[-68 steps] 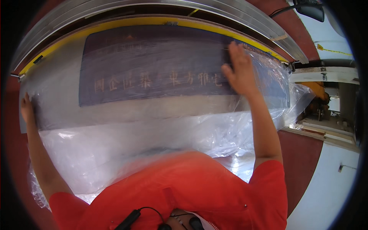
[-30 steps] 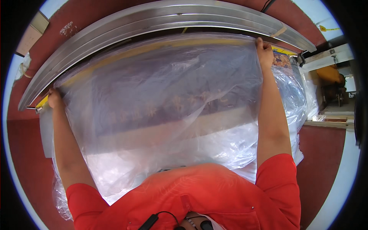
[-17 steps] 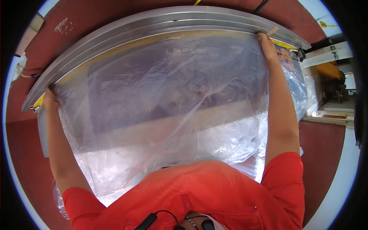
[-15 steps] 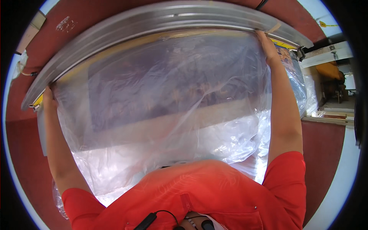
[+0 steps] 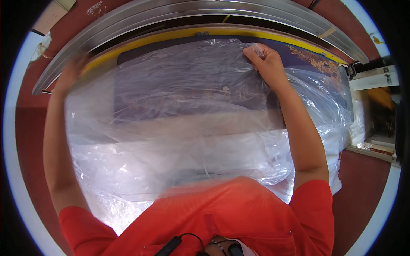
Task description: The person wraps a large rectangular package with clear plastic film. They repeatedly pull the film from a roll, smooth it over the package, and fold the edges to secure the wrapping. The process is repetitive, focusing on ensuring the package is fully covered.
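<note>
A large sheet of clear plastic film (image 5: 171,141) spreads across the work surface in front of me, wrinkled and glossy. Its far edge is pinched between the thumb and fingers of my right hand (image 5: 267,62). My left hand (image 5: 71,74) is smeared by motion near the left end of a long silver metal bar (image 5: 205,10); its fingers cannot be made out. Under the film lies a dark blue sheet with a gold leafy pattern (image 5: 316,64), bare at the far right and dimly visible through the plastic elsewhere.
A yellow strip (image 5: 171,34) runs along the far edge of the surface, just below the metal bar. More crumpled clear plastic (image 5: 318,96) lies at the right. Beyond it stands a white frame (image 5: 376,77) with an opening. Dark red floor (image 5: 363,179) shows around the surface.
My right hand has moved left and slightly nearer, drawing the film's edge away from the bar. The left hand has shifted right and up. The yellow strip and patterned sheet are now more exposed.
</note>
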### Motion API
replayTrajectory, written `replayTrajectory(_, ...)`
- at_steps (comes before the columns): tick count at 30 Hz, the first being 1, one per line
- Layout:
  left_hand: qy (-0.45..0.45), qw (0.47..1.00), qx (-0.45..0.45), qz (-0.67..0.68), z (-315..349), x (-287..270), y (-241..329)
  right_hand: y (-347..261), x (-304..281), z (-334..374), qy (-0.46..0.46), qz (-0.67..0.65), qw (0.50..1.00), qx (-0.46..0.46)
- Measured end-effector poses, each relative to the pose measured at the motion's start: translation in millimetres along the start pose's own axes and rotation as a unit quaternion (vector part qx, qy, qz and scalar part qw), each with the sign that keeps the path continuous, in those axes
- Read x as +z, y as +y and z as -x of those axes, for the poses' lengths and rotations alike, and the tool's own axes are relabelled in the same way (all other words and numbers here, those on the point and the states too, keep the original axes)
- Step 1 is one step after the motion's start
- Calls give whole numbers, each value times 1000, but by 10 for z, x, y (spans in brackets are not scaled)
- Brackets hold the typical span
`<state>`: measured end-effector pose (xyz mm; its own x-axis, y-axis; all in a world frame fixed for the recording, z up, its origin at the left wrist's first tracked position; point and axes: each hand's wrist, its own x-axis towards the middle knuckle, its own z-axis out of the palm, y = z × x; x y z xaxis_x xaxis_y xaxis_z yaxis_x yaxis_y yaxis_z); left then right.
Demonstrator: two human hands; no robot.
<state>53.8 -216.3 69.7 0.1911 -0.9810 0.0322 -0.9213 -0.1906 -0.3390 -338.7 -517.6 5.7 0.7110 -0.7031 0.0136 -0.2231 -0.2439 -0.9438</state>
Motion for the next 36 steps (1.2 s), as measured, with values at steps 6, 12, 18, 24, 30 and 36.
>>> replayTrajectory(6, 99, 802, -46, 587, -1537, -297, 2943, -16, -47, 37, 75, 19, 982, -172)
replayTrajectory(12, -152, 713, 108, 676, -330, -317, 2264, 120, -1132, 526, 143, 471, 869, -51)
replayTrajectory(18, -33, 862, -356, 360, 1626, 388, 4, 17, -204, 906, -19, 526, 826, -201)
replayTrajectory(24, 138, 884, -383, 228, 2072, 751, 155, -212, -225, 821, 2, 549, 825, -133)
replayTrajectory(30, 149, 878, -396, 223, 1961, 695, 190, -67, -79, 775, -52, 528, 819, -220)
replayTrajectory(36, 144, 871, -396, 254, 2118, 677, 236, -84, -34, 637, 38, 570, 798, -194)
